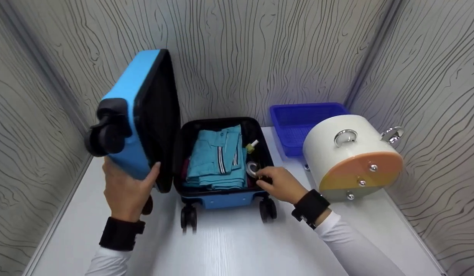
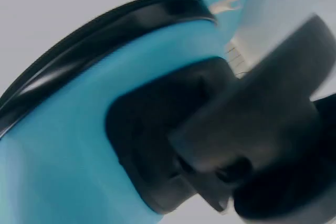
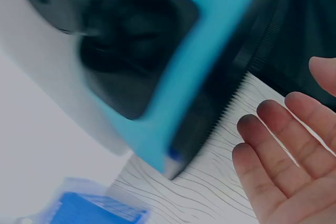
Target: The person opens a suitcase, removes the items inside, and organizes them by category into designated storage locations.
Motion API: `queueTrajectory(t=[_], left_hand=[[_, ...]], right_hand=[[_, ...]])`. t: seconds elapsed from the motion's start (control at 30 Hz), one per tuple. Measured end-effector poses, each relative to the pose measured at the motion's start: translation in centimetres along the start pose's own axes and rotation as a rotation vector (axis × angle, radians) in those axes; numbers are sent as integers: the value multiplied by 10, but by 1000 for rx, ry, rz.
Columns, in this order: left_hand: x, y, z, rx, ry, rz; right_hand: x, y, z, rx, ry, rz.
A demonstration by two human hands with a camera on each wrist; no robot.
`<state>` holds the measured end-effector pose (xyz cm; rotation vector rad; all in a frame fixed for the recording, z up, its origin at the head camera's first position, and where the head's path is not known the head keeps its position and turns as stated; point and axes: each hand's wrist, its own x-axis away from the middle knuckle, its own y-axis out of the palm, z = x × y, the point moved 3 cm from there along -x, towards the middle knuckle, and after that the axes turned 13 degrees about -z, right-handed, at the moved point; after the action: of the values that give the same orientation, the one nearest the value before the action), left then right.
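My left hand (image 1: pixel 126 193) grips the hard blue lid (image 1: pixel 139 115) at nine o'clock; my right hand (image 1: pixel 281 184), fingers spread, touches the case (image 1: pixel 221 199) rim beside folded teal cloth (image 1: pixel 218 157).

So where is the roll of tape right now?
In the head view the tape roll lies in the open suitcase, at its right side, between the folded teal clothes and the right hand, below a small bottle.

Left hand (image 1: pixel 125 191) raised, fingers curled, right hand (image 1: pixel 281 184) extended, fingers relaxed
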<state>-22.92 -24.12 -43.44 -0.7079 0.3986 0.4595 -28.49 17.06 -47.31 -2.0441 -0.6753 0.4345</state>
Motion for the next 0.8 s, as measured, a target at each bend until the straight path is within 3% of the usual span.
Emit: queueTrajectory(t=[0.17,0.37,0.53,0.7,0.8], left_hand=[[2,-9,-32,168,-202,-13],[8,-9,-79,405,-401,-33],[21,-4,-113,540,-571,-48],[35,4,-132,740,-673,-69],[42,9,-138,827,-729,-125]], right_hand=[[4,22,7,42,-40,-64],[6,35,8,54,-132,-64],[6,40,10,64,-141,-49],[4,42,9,50,-142,-39],[4,42,9,49,-142,-32]])
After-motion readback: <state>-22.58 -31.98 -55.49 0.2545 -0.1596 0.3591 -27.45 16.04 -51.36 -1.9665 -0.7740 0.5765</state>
